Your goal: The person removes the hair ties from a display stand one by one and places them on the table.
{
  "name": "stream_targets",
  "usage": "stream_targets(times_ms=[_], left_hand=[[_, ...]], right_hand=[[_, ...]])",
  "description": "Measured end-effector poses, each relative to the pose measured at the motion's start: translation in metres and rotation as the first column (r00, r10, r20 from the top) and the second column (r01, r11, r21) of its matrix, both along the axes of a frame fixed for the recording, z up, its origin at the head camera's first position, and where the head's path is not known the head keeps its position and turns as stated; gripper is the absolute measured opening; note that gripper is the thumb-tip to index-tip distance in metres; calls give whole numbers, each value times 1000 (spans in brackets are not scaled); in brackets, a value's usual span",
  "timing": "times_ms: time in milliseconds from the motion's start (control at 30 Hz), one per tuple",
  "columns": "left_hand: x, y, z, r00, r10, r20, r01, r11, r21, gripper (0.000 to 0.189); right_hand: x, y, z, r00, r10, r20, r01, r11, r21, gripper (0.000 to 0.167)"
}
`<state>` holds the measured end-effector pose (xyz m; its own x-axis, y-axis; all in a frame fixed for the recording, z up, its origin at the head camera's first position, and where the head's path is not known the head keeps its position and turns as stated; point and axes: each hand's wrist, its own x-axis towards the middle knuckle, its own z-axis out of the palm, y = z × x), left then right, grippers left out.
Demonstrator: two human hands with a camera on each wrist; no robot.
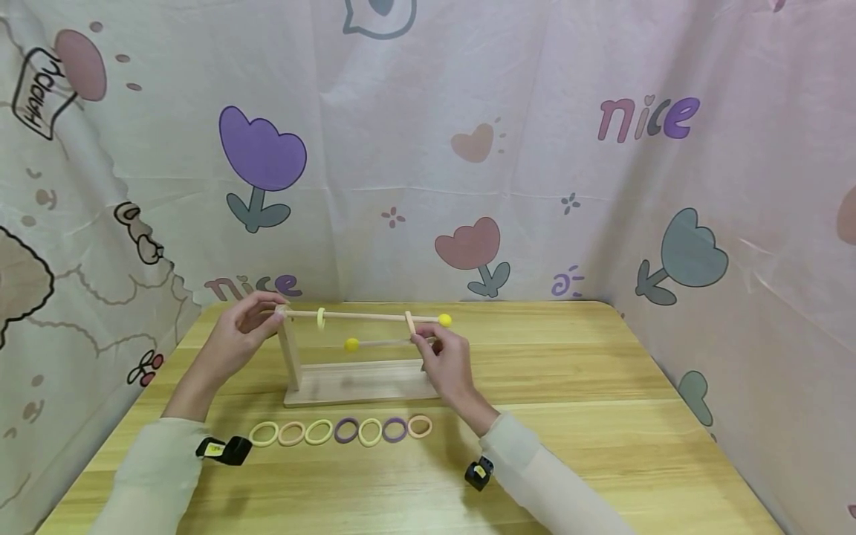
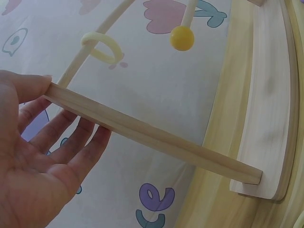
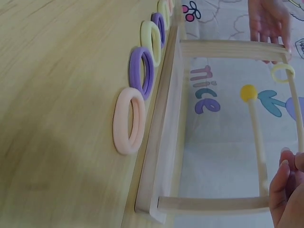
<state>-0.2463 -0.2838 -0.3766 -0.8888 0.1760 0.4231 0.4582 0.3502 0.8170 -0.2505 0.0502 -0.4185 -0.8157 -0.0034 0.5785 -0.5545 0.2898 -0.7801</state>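
Observation:
A wooden stand (image 1: 361, 380) has a long flat base and upright posts, with a rod near the top of each. My left hand (image 1: 244, 331) grips the top of the left post (image 2: 147, 132), thumb on one side and fingers on the other. From that post the upper rod (image 1: 368, 316) runs right to a yellow ball (image 1: 444, 320). A pale yellow ring (image 2: 105, 56) hangs on this rod near the left post. Close to the ball, my right hand (image 1: 449, 364) pinches a peach ring (image 1: 410, 322) around the rod. The right post (image 3: 213, 204) is mostly hidden in the head view.
Below the upper rod, the lower rod (image 3: 257, 147) ends in another yellow ball (image 1: 351, 345). In front of the base lies a row of several rings, among them a purple ring (image 3: 134, 71) and a peach ring (image 3: 122, 123). A printed curtain (image 1: 374, 245) hangs behind the wooden table (image 1: 568, 446).

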Motion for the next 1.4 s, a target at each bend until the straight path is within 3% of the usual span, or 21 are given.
stream_targets(times_ms=[167,367,600,867,1167,1400], left_hand=[[0,0,0,1000,2,-1,-2,1000,0,23],[-1,1,0,1000,2,-2,-2,1000,-1,21],[0,0,1,1000,6,2,-6,1000,-11,25],[0,1,1,1000,7,7,-7,1000,-5,20],[0,0,1,1000,6,12,-6,1000,0,21],[0,1,1,1000,10,14,-9,1000,-7,21]], right_hand=[[15,8,17,1000,4,0,-4,1000,-12,4],[20,16,20,999,-32,13,33,999,-31,5],[18,24,17,997,-74,26,74,997,-30,5],[18,32,19,995,-69,65,72,997,-42,6],[15,39,18,995,-92,50,94,995,-32,6],[-4,47,-1,989,-119,84,121,992,-21,8]])
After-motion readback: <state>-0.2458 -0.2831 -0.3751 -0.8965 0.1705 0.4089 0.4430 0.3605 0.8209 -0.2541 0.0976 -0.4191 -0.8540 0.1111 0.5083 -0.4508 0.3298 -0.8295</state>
